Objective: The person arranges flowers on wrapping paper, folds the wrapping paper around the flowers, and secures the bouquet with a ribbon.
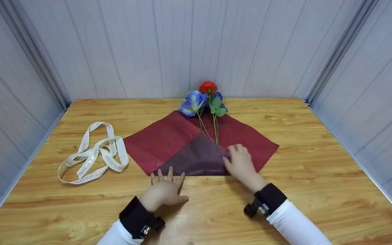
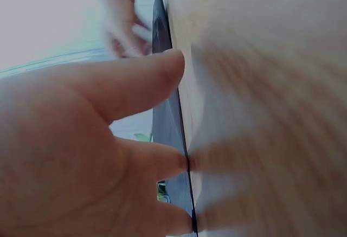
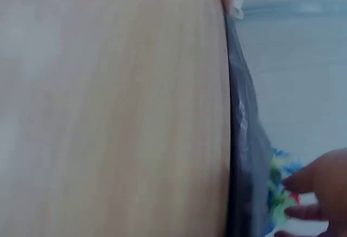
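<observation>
A dark red wrapping paper sheet (image 1: 168, 139) lies on the table, its near part folded up into a dusky purple flap (image 1: 196, 158). My left hand (image 1: 163, 192) has its fingers spread, the fingertips touching the near folded edge at the left. Over the flap's right end is my right hand (image 1: 242, 165), blurred, its fingers loosely bent and apart in the right wrist view; whether they touch the paper is unclear. Artificial flowers lie on the paper: a red flower (image 1: 208, 87), a blue flower (image 1: 193, 103) and another partly hidden behind green leaves (image 1: 217, 106). The flap covers their lower stems.
A loosely looped white printed ribbon (image 1: 116, 149) lies on the wooden table (image 1: 318, 177), left of the paper. Ribbed pale walls (image 1: 131, 47) enclose the back and both sides.
</observation>
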The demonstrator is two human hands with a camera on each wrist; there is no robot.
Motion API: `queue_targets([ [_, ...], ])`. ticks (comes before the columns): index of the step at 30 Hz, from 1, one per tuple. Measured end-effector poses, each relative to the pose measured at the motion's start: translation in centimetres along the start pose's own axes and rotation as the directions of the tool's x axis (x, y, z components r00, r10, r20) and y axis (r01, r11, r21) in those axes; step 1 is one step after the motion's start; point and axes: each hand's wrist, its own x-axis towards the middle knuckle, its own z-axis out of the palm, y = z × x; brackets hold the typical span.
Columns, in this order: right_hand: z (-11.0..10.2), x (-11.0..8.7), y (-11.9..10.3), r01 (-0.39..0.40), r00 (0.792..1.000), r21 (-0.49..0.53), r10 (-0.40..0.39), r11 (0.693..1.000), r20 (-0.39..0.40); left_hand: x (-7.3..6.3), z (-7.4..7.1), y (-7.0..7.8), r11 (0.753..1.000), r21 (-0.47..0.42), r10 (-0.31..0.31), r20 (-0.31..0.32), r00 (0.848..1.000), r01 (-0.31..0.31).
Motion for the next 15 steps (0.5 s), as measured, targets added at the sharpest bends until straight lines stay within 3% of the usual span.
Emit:
queue_targets([
  [2,0.5,-0.2,-1.8,0.177,0.983,-0.002,-0.176,0.984,0.044,-0.1,-0.1,0.1,1.0,0.017,-0.004,0.001,1.0,0.004],
  [4,1.0,-0.5,-3.9,0.317,0.929,0.011,-0.313,0.948,0.2,-0.1,-0.2,0.1,1.0,0.03,0.002,-0.004,1.0,-0.002],
  [7,1.5,-1.0,-6.6,0.375,0.805,0.063,-0.359,0.925,0.473,-0.1,-0.2,0.2,0.999,0.037,0.027,-0.014,1.0,-0.027],
  [9,1.7,-1.2,-7.8,0.345,0.751,0.062,-0.315,0.937,0.581,-0.1,-0.1,0.2,0.999,0.039,0.036,-0.012,0.999,-0.036],
  [11,1.9,-1.1,-8.4,0.306,0.731,0.054,-0.271,0.95,0.626,-0.1,-0.2,0.2,0.999,0.029,0.04,-0.008,0.999,-0.04],
  [15,2.3,-0.8,-8.2,0.285,0.72,0.038,-0.241,0.958,0.651,-0.2,-0.2,0.1,1.0,-0.004,0.031,-0.005,0.999,-0.031],
])
